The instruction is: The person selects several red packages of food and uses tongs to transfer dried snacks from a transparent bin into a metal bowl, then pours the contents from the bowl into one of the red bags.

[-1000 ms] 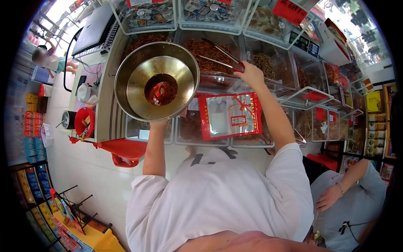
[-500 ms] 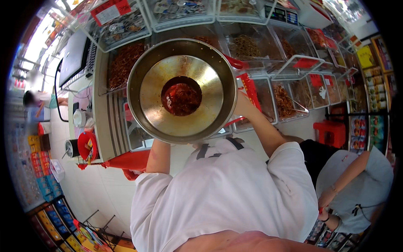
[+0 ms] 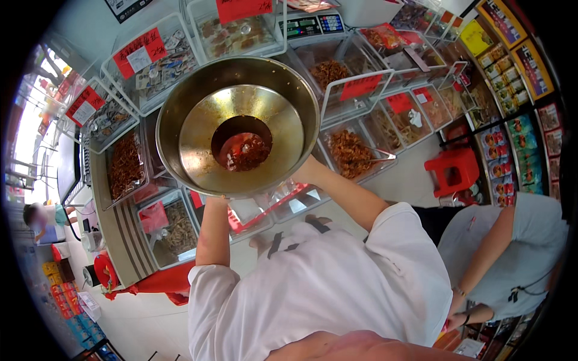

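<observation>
A large, shiny metal bowl (image 3: pixel 283 129) is held up in front of me, over the food trays. Its inside slopes down like a funnel to a round dark hollow, where dark red, saucy food (image 3: pixel 245 155) shows. My right hand (image 3: pixel 307 171) is at the bowl's near right side, fingers mostly hidden behind the rim. Under the near left edge, my left hand (image 3: pixel 217 200) supports the bowl; only its wrist end shows, and the fingers are hidden.
Clear bins of dried snacks surround the bowl, including a bin of brown strips (image 3: pixel 349 153) with tongs. A digital scale (image 3: pixel 310 25) stands at the back. Right: a red stool (image 3: pixel 451 171), stocked shelves (image 3: pixel 512 72) and another person (image 3: pixel 500 259). A striped counter edge (image 3: pixel 123 240) lies left.
My view and body have turned, so bins, counter and stool are shifted across the picture. The bowl, still in both hands, sits slightly further left in view.
</observation>
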A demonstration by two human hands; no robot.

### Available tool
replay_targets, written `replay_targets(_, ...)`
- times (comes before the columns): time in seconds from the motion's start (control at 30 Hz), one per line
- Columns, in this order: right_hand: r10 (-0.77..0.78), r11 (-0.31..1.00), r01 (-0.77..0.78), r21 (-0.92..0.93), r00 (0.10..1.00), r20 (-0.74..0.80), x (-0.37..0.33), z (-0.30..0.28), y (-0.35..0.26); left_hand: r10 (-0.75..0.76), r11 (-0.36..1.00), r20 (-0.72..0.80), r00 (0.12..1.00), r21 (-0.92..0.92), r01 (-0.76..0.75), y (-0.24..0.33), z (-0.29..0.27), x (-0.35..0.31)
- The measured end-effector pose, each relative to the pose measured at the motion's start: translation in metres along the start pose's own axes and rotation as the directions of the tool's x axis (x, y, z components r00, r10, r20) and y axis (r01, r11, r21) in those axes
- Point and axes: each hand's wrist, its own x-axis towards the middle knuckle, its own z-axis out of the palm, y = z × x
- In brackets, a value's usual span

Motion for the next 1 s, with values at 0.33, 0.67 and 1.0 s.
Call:
replay_targets(0.33,-0.170,0.975,0.198,0.100,0.956,-0.238,0.051,-0.123,-0.103,0.270,0.912,0.102,0.957,-0.346,-0.221,0.128,0.062,0.140)
replay_targets(0.67,-0.240,0.970,0.228,-0.081,0.951,-0.198,0.109,-0.240,-0.140,0.337,0.911,0.160,0.928,-0.306,-0.278,0.164,0.106,0.242)
replay_targets(1.0,-0.270,0.903,0.339,0.263,0.926,-0.265,0.204,-0.381,-0.148,0.414,0.897,0.145,0.899,-0.230,-0.377,0.210,0.184,0.370)
